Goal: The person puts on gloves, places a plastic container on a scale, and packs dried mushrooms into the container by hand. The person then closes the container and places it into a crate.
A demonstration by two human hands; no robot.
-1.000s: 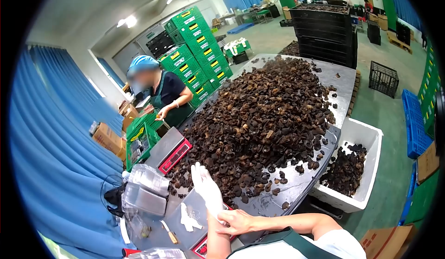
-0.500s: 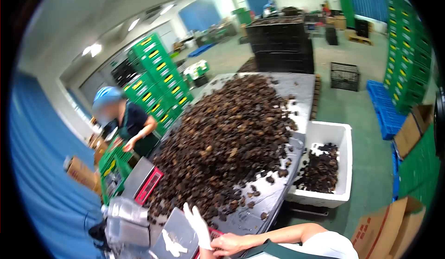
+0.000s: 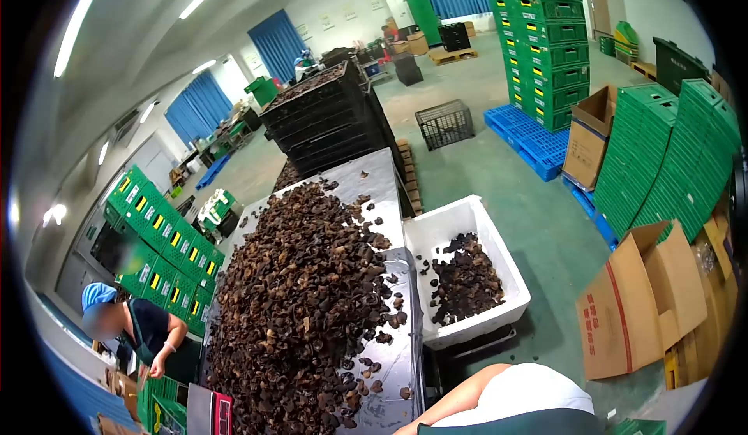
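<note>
Neither of my hands shows now; both are below the bottom edge of the view. My right forearm [image 3: 442, 410] and white sleeve [image 3: 506, 394] enter at the bottom, beside the near edge of the metal-topped table [image 3: 399, 287]. On that table lies a large heap of dark brown, curled pieces [image 3: 300, 295] that look like dried mushrooms, with loose ones scattered along its right side. A white foam box [image 3: 510, 295] stands right of the table, with more of the dark pieces inside. At the lower left sits a scale with a red front [image 3: 222, 415].
A co-worker in a blue cap [image 3: 99, 295] stands at the left beside a green crate [image 3: 162, 400]. Black crates [image 3: 335, 127] are stacked beyond the table. Green crates [image 3: 545, 53] stand on a blue pallet [image 3: 530, 143]. An open cardboard box [image 3: 623, 310] is at the right.
The view has swung to the right. Half a second ago my right hand was at the wrist of my white-gloved left hand, over a scale; both hands have since left the view.
</note>
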